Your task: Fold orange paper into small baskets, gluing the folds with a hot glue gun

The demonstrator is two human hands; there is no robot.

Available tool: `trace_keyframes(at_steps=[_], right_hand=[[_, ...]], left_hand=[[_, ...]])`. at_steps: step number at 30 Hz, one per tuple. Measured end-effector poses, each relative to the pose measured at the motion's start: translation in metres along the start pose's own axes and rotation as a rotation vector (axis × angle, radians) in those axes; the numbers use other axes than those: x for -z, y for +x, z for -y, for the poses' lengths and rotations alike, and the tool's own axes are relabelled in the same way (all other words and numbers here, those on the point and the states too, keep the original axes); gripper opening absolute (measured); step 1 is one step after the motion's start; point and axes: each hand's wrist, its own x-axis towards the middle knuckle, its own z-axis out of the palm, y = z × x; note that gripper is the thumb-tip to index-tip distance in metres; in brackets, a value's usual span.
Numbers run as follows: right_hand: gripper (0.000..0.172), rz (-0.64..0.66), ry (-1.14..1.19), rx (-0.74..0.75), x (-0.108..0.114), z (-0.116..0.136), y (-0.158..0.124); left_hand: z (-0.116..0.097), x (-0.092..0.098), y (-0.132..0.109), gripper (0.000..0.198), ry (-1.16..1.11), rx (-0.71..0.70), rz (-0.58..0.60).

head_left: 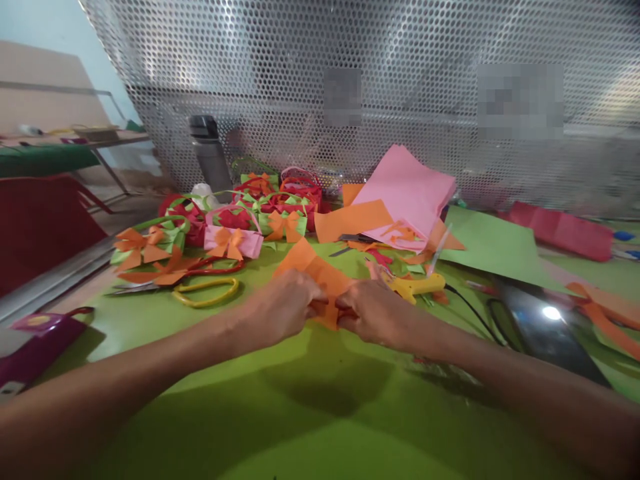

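My left hand (285, 303) and right hand (373, 307) pinch an orange sheet (324, 268) at twelve o'clock.
My fingers curl narrowly onto it above the green tabletop (320, 433); a yellow glue gun (420, 285) lies at its three o'clock, yellow-handled scissors (203, 303) at nine.

From the view's centre: a perforated metal screen (285, 80) at 12 o'clock; before it, a grey bottle (213, 160) at 10; a red panel (45, 230) at 9; a purple object (45, 343), partly cut off, at 8; a glossy dark slab (550, 337) bearing a bright spot at 4
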Motion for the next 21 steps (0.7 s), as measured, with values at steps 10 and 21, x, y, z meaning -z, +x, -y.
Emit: trace_keyframes(at_steps=[10, 21], right_hand=[[0.012, 0.045, 0.069, 0.055, 0.007, 0.0, -0.004], [0.024, 0.132, 0.063, 0.0, 0.01, 0.011, -0.003]], left_hand=[[-0.003, -0.003, -0.003, 0.025, 0.052, 0.004, 0.078], [-0.015, -0.002, -0.001, 0.018, 0.18, 0.078, 0.138]])
